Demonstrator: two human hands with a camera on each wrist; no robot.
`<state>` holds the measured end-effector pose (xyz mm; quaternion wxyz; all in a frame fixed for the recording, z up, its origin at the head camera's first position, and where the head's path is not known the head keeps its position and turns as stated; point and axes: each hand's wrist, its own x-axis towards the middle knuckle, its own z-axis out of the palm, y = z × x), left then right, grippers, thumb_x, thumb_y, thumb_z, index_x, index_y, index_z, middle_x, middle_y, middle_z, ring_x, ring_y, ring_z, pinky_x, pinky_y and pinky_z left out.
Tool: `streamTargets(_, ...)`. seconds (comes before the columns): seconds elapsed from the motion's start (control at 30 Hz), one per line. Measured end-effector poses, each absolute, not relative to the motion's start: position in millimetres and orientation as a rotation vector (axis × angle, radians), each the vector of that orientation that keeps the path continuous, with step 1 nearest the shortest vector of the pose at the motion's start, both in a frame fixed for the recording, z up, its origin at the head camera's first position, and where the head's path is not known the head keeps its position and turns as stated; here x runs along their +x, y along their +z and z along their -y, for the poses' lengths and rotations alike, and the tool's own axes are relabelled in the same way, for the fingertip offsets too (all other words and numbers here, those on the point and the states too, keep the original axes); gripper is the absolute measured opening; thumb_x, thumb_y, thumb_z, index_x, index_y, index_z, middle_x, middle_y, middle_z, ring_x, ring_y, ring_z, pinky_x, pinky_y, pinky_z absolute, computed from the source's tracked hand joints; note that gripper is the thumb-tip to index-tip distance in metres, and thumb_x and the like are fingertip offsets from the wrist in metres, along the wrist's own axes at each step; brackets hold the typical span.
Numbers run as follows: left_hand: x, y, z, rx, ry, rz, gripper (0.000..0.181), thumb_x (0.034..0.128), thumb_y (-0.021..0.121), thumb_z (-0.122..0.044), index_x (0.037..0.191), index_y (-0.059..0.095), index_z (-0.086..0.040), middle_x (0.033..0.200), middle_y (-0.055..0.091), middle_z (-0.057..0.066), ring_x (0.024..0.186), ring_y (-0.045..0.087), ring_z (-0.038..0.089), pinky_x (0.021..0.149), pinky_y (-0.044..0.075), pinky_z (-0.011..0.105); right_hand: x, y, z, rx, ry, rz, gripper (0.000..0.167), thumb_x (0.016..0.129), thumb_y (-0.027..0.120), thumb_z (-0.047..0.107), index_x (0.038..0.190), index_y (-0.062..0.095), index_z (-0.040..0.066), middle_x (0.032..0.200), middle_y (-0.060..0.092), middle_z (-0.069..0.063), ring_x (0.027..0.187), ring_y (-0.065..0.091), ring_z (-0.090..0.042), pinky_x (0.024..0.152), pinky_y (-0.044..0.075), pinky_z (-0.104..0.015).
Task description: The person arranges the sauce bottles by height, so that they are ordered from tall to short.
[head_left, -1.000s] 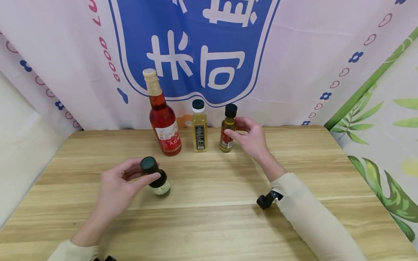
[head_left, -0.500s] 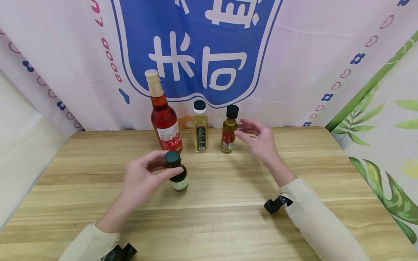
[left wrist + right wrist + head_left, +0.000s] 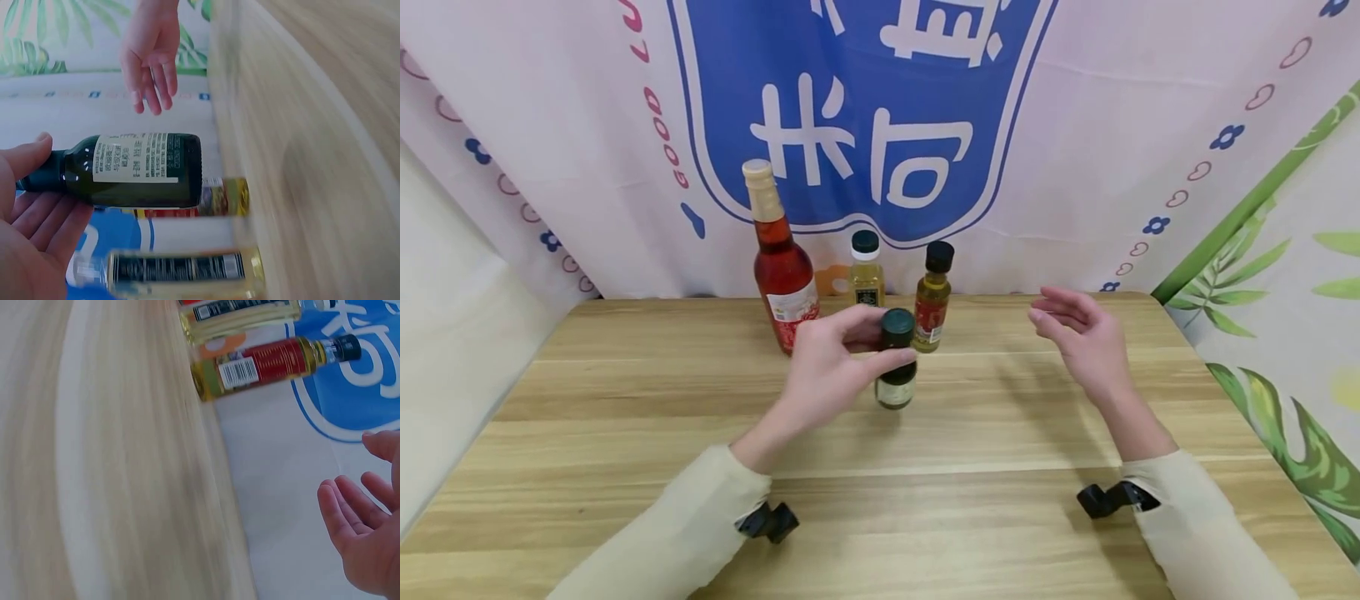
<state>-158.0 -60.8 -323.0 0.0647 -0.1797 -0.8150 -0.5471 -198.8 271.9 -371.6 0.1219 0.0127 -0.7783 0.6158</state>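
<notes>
A small dark green glass bottle (image 3: 897,390) with a cream label hangs upright just above the table, its neck pinched between the thumb and fingers of my left hand (image 3: 835,358). In the left wrist view the label of this green bottle (image 3: 134,159) faces the camera. My right hand (image 3: 1086,342) is in the air with loosely bent fingers, holding nothing. Nearest to it stands a small oil bottle (image 3: 931,312) with a red label and black cap. Partly behind my left hand is a square clear bottle (image 3: 867,279) of pale yellow liquid with a dark green cap.
A tall bottle of red liquid (image 3: 786,279) stands left of the yellow one, its lower right side covered by my left hand. A printed cloth (image 3: 1075,167) hangs along the back edge of the wooden table (image 3: 925,525).
My left hand has carried the green bottle rightward and away from me, past the red bottle. My right hand has let go of the red-labelled bottle and moved off to the right.
</notes>
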Motion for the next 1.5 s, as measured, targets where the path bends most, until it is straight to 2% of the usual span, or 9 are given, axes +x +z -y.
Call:
streamTargets(0.2,-171.9,-322.0,17.7,-0.558,-1.643,2.473,0.036,0.0875,0.089,-0.02,0.12,0.077,-0.011,0.112,0.082,0.006,0.096,0.08,0.017,0.087,0.067,0.029,-189.8,-375.1,-290.1,0.047,1.83,2.261,0.04,0.097,0.08,0.018,0.135,0.068,0.011,0.114,0.077,0.008,0.097,0.075,0.002,0.082,0.062,-0.013)
streamTargets(0.37,-183.1,-324.7,-16.3,-0.645,-1.551,2.458,0.034,0.0899,0.087,-0.022,0.119,0.076,-0.009,0.108,0.083,0.006,0.094,0.08,0.016,0.085,0.067,0.03,-183.8,-371.9,-298.8,0.041,1.647,2.386,0.048,0.1,0.077,0.024,0.144,0.063,0.012,0.12,0.074,0.016,0.106,0.071,0.007,0.087,0.057,-0.007)
streamTargets(0.5,-188.2,-327.2,-39.2,-0.704,-1.408,2.493,0.034,0.0942,0.083,-0.026,0.123,0.074,-0.01,0.112,0.082,0.005,0.101,0.079,0.016,0.09,0.065,0.029,-179.5,-368.7,-303.5,0.105,1.374,2.532,0.057,0.102,0.074,0.03,0.152,0.056,0.011,0.137,0.07,0.003,0.121,0.067,-0.005,0.094,0.053,-0.005)
streamTargets(0.63,-193.2,-328.9,-57.2,-0.713,-1.307,2.519,0.036,0.0973,0.08,-0.029,0.128,0.072,-0.012,0.117,0.081,0.005,0.107,0.078,0.017,0.095,0.064,0.03,-176.8,-368.8,-307.6,0.243,1.075,2.614,0.061,0.101,0.075,0.028,0.154,0.053,0.007,0.151,0.061,-0.019,0.133,0.062,-0.037,0.109,0.058,-0.04)
streamTargets(0.7,-196.8,-329.6,-64.6,-0.704,-1.279,2.525,0.038,0.0978,0.079,-0.03,0.13,0.071,-0.012,0.118,0.081,0.005,0.108,0.078,0.018,0.095,0.064,0.031,-175.4,-370.2,-309.4,0.291,0.968,2.629,0.063,0.1,0.075,0.027,0.154,0.052,0.004,0.154,0.057,-0.024,0.134,0.059,-0.046,0.108,0.054,-0.06)
streamTargets(0.77,-200.9,-330.6,-71.1,-0.688,-1.254,2.532,0.039,0.0979,0.079,-0.032,0.131,0.071,-0.013,0.119,0.08,0.004,0.109,0.078,0.019,0.096,0.064,0.032,-173.4,-372.3,-311.1,0.317,0.881,2.645,0.066,0.099,0.076,0.028,0.155,0.05,0.003,0.154,0.055,-0.027,0.135,0.055,-0.051,0.107,0.049,-0.07)
streamTargets(0.97,-210.7,-336.3,-85.3,-0.612,-1.224,2.573,0.039,0.0992,0.077,-0.034,0.133,0.069,-0.015,0.123,0.08,0.004,0.11,0.078,0.021,0.094,0.065,0.033,-167.9,-379.6,-315.2,0.353,0.542,2.723,0.083,0.097,0.076,0.042,0.163,0.039,0.007,0.161,0.044,-0.031,0.145,0.043,-0.056,0.117,0.037,-0.075)
streamTargets(1.2,-218.9,-346.3,-93.1,-0.51,-1.246,2.595,0.039,0.0991,0.077,-0.034,0.133,0.069,-0.016,0.124,0.08,0.003,0.112,0.078,0.022,0.094,0.066,0.035,-159.1,-383.7,-314.5,0.391,0.284,2.761,0.096,0.095,0.074,0.055,0.167,0.029,0.01,0.169,0.031,-0.031,0.151,0.034,-0.057,0.118,0.032,-0.078)
streamTargets(1.5,-225.9,-353.0,-94.8,-0.462,-1.254,2.587,0.038,0.0978,0.078,-0.035,0.129,0.07,-0.016,0.123,0.08,0.005,0.11,0.078,0.024,0.092,0.066,0.036,-155.1,-374.8,-283.1,0.458,0.666,2.743,0.098,0.095,0.08,0.042,0.17,0.023,0.015,0.172,0.032,-0.023,0.152,0.036,-0.054,0.12,0.034,-0.076)
